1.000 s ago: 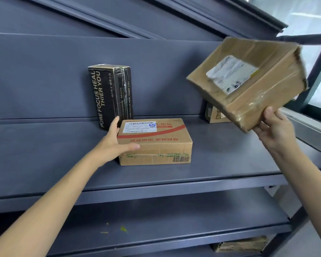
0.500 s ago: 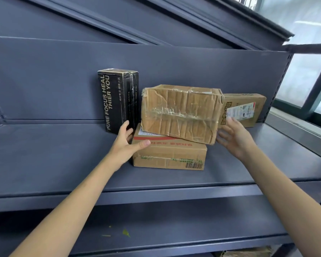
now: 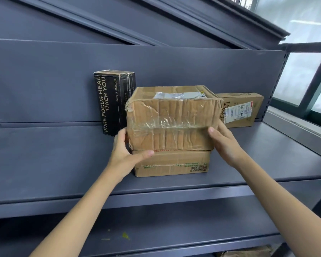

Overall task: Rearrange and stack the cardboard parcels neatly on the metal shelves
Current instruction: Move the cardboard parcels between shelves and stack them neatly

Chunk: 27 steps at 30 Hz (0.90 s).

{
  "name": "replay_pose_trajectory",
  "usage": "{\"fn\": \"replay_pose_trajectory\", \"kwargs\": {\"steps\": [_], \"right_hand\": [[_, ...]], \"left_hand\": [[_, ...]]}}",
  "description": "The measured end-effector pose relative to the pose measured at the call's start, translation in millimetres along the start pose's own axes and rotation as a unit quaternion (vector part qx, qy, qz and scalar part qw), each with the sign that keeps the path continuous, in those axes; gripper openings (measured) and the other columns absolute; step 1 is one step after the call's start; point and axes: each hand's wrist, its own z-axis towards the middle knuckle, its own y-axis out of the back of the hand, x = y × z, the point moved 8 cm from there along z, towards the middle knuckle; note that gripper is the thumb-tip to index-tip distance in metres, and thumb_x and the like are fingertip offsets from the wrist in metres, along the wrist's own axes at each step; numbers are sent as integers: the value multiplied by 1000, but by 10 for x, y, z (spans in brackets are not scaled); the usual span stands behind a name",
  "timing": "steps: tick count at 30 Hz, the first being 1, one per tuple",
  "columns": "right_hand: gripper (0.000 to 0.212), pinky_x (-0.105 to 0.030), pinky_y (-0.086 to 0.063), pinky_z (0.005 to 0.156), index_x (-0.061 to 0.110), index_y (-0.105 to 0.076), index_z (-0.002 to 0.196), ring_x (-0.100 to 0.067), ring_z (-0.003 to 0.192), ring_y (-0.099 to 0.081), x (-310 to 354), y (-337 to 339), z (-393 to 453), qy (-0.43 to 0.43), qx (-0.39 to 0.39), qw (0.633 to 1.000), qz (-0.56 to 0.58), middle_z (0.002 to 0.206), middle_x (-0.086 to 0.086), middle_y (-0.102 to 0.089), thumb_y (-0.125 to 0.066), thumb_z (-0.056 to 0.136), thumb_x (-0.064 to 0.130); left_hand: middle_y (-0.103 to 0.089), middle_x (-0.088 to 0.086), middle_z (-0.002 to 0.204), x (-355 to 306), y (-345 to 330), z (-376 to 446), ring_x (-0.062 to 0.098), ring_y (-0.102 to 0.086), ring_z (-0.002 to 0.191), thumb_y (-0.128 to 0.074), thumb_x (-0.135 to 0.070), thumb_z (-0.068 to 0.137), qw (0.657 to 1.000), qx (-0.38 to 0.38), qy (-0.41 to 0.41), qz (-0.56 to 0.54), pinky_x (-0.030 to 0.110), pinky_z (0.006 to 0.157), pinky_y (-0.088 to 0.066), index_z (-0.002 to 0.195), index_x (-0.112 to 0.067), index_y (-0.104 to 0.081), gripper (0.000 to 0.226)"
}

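Note:
A worn, taped cardboard parcel sits on top of a flatter printed parcel on the grey metal shelf. My left hand holds the worn parcel's left lower corner, with fingers up its side and the thumb along the seam between the two parcels. My right hand holds its right lower corner, thumb on the front face and fingers round the side. A tall black box stands just behind and to the left. A small labelled carton lies behind on the right.
The shelf's back panel rises right behind the parcels, and a perforated upright closes the right end. A lower shelf carries a green scrap. Another cardboard parcel shows beneath it at the bottom edge. Windows are on the right.
The worn parcel came down from my raised right hand onto the flat parcel and now lies squared on it. My left hand shifted from the flat parcel to the worn parcel's left corner.

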Motion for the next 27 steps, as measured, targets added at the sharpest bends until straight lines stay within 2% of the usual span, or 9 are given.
{"fn": "replay_pose_trajectory", "kwargs": {"steps": [2,5,9,12,15,19,22,25,27], "right_hand": [[86,-16,-45,89,21,-34,138,1,116,-54,-51,-45,-16,17,3,999,-36,127,11,-54,-72,64,43],[105,-16,-47,91,18,-26,141,1,113,-55,-173,-65,-11,21,-9,998,-61,126,8,-52,-80,52,35],[111,-35,-44,101,19,-31,140,-15,121,-52,-218,-34,58,10,-45,995,-94,129,2,-54,-86,48,49],[107,-33,-44,99,21,-34,140,-13,118,-52,-223,-46,105,10,-79,987,-141,124,9,-56,-81,51,55],[92,-31,-44,97,21,-30,143,-14,117,-50,-260,-31,207,-4,-90,981,-169,123,10,-54,-82,68,33],[103,-26,-41,101,25,-13,149,-12,120,-49,-294,-5,325,-20,-17,980,-198,128,10,-51,-80,71,21],[112,-28,-36,109,23,-5,151,-8,126,-45,-336,52,421,-22,54,978,-199,137,11,-45,-82,69,27],[113,-38,-26,115,27,-10,150,-8,138,-31,-340,197,543,-10,112,975,-191,150,8,-33,-80,64,47],[108,-38,-24,114,27,-14,150,-11,142,-25,-345,454,629,-37,93,984,-145,153,-1,-29,-81,67,37]], "left_hand": [[-32,-14,134,63,-44,-52,6,-35,124,-87,-41,52,998,14,-4,58,31,104,-31,131,-38,-29,99],[-46,-12,133,97,-106,-39,10,-42,124,-86,-30,62,997,39,-10,64,35,106,-35,133,-29,-32,89],[-56,-6,119,53,-89,77,14,-50,112,-84,-22,66,996,8,-25,83,29,92,-39,121,-21,-42,69],[-56,-7,112,65,-87,194,12,-51,104,-81,-18,70,996,-6,-29,88,23,84,-36,121,-18,-43,63],[-59,-2,106,114,-91,327,17,-53,99,-79,-18,72,994,-18,-25,101,23,76,-37,115,-14,-46,54],[-59,-3,93,154,-93,459,20,-54,90,-78,-16,74,992,-44,-27,116,13,67,-40,103,-14,-47,42],[-56,-11,89,159,-151,530,18,-54,90,-76,-15,75,991,-52,-24,122,13,66,-38,102,-17,-46,40],[-54,-21,92,185,-233,568,13,-53,94,-74,-11,77,992,-58,-18,115,14,70,-38,112,-19,-46,46],[-54,-24,98,232,-287,603,12,-54,100,-73,-9,78,993,-65,-11,102,20,80,-40,123,-20,-44,55]]}}
